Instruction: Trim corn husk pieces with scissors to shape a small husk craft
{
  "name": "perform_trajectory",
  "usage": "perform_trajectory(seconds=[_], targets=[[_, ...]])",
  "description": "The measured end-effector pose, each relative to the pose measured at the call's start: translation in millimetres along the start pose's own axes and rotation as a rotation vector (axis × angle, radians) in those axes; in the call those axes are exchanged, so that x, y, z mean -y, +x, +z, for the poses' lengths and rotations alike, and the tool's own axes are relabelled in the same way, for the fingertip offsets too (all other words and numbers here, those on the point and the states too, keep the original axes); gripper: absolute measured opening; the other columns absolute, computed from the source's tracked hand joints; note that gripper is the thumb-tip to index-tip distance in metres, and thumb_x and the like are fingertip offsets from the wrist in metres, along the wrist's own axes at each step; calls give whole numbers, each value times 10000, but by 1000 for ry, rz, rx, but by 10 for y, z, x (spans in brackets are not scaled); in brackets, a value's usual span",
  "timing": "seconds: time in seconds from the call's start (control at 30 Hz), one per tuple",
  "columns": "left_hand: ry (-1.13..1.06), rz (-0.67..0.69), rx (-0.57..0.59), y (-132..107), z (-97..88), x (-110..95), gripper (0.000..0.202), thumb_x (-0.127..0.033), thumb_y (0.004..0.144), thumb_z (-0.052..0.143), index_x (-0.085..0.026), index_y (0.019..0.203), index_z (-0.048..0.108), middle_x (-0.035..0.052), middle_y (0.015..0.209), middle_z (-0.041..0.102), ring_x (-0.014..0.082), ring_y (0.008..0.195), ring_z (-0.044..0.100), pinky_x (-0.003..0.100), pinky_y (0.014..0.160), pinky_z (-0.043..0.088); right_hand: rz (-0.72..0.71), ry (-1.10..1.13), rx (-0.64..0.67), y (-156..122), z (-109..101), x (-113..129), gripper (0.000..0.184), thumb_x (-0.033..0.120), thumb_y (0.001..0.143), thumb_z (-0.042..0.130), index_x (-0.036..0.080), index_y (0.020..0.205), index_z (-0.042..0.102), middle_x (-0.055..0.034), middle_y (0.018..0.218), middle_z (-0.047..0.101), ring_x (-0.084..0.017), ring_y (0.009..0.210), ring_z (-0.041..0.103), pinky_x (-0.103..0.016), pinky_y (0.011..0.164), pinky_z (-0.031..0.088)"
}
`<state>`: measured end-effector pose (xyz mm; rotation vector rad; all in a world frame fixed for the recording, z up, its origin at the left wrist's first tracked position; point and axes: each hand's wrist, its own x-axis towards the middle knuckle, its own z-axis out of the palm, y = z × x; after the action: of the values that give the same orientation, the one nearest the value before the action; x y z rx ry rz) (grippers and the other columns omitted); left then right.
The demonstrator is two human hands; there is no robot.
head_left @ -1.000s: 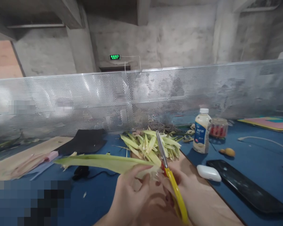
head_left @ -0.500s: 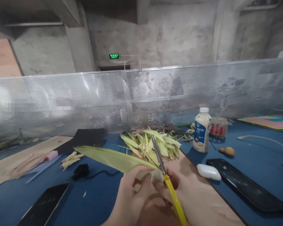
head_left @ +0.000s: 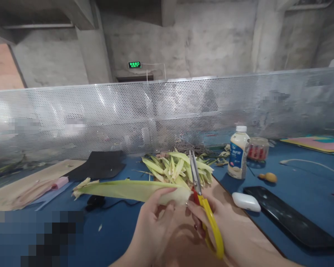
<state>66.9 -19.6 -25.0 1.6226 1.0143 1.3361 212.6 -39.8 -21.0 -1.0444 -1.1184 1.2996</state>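
A long pale-green corn husk (head_left: pixel 119 189) stretches leftward from my left hand (head_left: pixel 156 218), which pinches it near its right end between thumb and fingers. In my right hand (head_left: pixel 224 222) is a pair of scissors (head_left: pixel 211 217) with yellow and red handles, its blades pointing up and away. The fingertips of that hand are at the husk's whitish right end. The blades stand just right of the husk, in front of a heap of cut husks (head_left: pixel 178 168) on a tan board (head_left: pixel 225 196).
To the right stand a white-capped bottle (head_left: pixel 237 154) and a clear jar (head_left: pixel 258 150). A white case (head_left: pixel 246 202), a black slab-shaped device (head_left: pixel 292 218) and a small gourd (head_left: pixel 268 177) lie nearby. Black sheet (head_left: pixel 100 165) and a black cabled object (head_left: pixel 95 203) are left. A perforated metal screen (head_left: pixel 167 111) borders the table behind.
The husk has swung from a slant to nearly level, its far end lower. The scissors have turned, showing their handle loops, with the tips shifted right and upward. My hands have drawn slightly apart.
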Motion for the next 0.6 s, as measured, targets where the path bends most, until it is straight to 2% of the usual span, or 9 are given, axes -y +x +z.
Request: perform_trajectory(seconds=[0.13,0.2,0.3,0.4,0.5,0.6], targets=[[-47,-34,-47,17,17,-7,215,-221,752,572,-196,963,606,49,991,695,202,863,650,301,766,506,34,69,102,38,-5,20,420,451,530,743,207,747,478,76,522,461,-56,381,374,-195,387,326],[-57,-49,-52,20,27,-24,210,-214,750,571,-198,956,608,42,967,703,200,861,652,292,761,505,39,87,142,52,-12,16,462,490,485,748,213,722,464,80,517,451,-47,361,347,-198,372,313],[-47,-40,-34,12,34,-47,216,-224,755,570,-201,967,604,39,962,704,195,829,658,284,734,508,69,107,135,63,-34,-8,501,578,479,702,217,729,461,78,507,449,-52,355,354,-198,368,312],[-28,-36,-22,-1,35,-47,217,-232,762,563,-196,973,595,49,972,701,205,851,653,283,717,506,72,96,116,73,-64,-53,477,485,466,744,220,749,464,80,545,469,-54,366,383,-192,375,332],[-9,-35,-18,-7,34,-31,210,-231,769,552,-194,971,590,54,983,695,212,873,646,288,718,503,20,49,98,84,-79,-117,389,384,520,743,222,744,470,80,555,465,-61,377,399,-194,383,342],[-4,-37,-7,-11,35,-24,224,-231,774,548,-197,993,583,54,986,691,214,879,642,293,729,499,-17,12,94,75,-74,-157,290,364,601,694,227,744,482,74,538,454,-80,393,423,-207,392,358]])
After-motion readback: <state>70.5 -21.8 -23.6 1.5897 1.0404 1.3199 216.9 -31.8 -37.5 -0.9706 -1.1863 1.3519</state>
